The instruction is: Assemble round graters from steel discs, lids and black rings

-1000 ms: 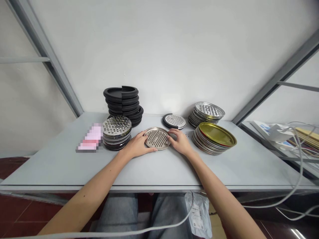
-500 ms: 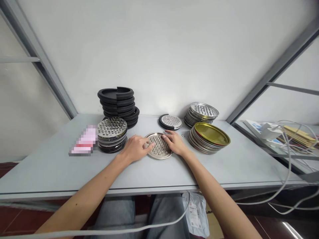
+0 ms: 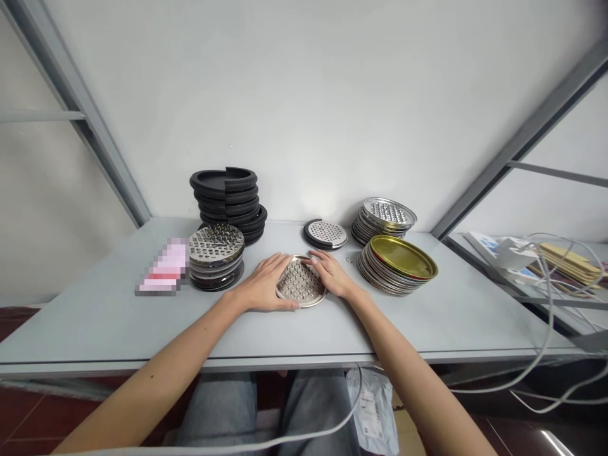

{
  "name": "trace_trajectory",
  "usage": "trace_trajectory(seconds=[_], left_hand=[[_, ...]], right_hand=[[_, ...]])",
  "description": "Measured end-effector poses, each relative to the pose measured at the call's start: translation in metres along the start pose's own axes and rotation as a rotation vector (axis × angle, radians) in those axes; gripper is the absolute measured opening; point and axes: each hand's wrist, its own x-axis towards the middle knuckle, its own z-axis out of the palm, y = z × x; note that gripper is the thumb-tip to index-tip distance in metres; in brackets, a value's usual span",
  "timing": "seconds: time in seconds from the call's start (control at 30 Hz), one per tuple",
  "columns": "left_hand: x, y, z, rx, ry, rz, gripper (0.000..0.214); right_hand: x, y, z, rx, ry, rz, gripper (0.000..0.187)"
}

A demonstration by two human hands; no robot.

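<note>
A round metal grater plate [image 3: 303, 285] lies flat on the grey table in front of me, its raised teeth facing up. My left hand [image 3: 266, 286] grips the plate's left rim, thumb along the near edge and fingers towards the far edge. On the opposite side, my right hand [image 3: 331, 272] holds the rim, its thumb over the top surface and its fingers by the far right edge. Just behind is another round grater [image 3: 327, 233] with a black ring part around its left side. A small metal ring [image 3: 349, 259] lies right of my right hand.
Stacked grater plates [image 3: 217, 244] and black rings [image 3: 224, 182] stand at left, beside a pixelated pink item [image 3: 166, 267]. At right are more graters [image 3: 388, 212] and a stack topped by a gold lid [image 3: 403, 255]. A white cable [image 3: 551, 304] hangs over the right edge.
My left hand has spread around the plate's left side, its thumb moving from the top surface down to the near rim. My right hand stays on the right rim with little movement.
</note>
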Motion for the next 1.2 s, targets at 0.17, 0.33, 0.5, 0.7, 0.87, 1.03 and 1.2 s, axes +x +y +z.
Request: trace_trajectory(seconds=[0.17,0.33,0.5,0.7,0.87,1.03,1.2], left_hand=[[0.001,-0.001,0.001,-0.003,-0.016,-0.017,0.114],[0.002,-0.003,0.002,-0.009,0.004,-0.017,0.115],[0.002,0.0,-0.001,0.025,-0.007,-0.023,0.113],[0.003,0.002,-0.002,0.054,0.003,-0.021,0.114],[0.005,0.002,-0.003,0.032,-0.025,-0.038,0.114],[0.006,0.003,-0.004,0.032,-0.059,-0.057,0.113],[0.006,0.003,-0.004,0.033,-0.058,-0.065,0.113]], right_hand=[[0.001,0.002,0.002,-0.033,0.014,-0.021,0.056],[0.0,-0.002,0.003,-0.044,0.05,-0.064,0.052],[0.002,-0.005,0.007,-0.014,0.107,-0.102,0.049],[0.007,-0.004,0.011,-0.011,0.103,-0.065,0.053],[0.008,-0.003,0.012,-0.028,0.098,-0.072,0.05],[0.008,-0.004,0.012,-0.033,0.106,-0.086,0.048],[0.008,-0.004,0.012,-0.053,0.084,-0.082,0.051]])
